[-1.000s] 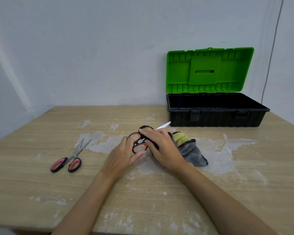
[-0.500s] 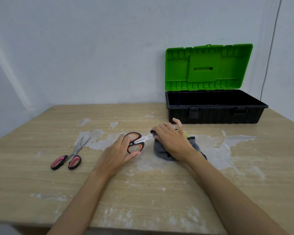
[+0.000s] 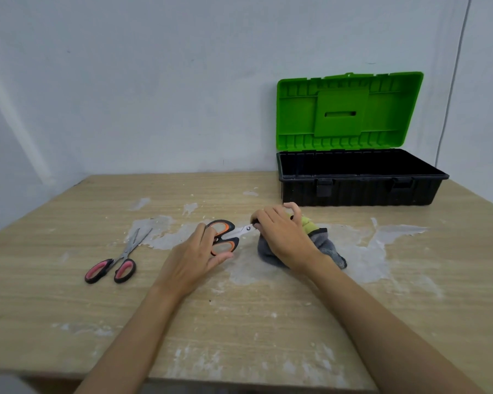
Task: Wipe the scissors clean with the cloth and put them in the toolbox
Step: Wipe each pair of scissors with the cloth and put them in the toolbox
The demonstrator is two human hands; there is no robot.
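A pale wall backs a worn wooden table (image 3: 69, 302) blotched with whitish patches. Near its middle lie the orange-handled scissors (image 3: 225, 236), handles toward the left and blades pointing right, where they vanish into the grey and yellow cloth (image 3: 322, 243). The left hand (image 3: 194, 257) holds the handles, thumb below and fingers curled over the upper loop. The right hand (image 3: 282, 237) grips the cloth bunched around the blades, fingers wrapped over the top, knuckles up.

The step in hand looks like the wipe itself. To do it well, the left hand should pin the handles steady while the right draws the cloth along the blades toward the tips, squeezing both faces and keeping fingers off the edges. Both forearms reach in from the near edge and converge, wrists low, close to the table.

A second pair, the pink-handled scissors (image 3: 111, 265), lies well apart to the left, untouched. The toolbox (image 3: 359, 191) stands at the far right of the table, its green lid (image 3: 347, 112) upright and open; nothing can be made out inside it.
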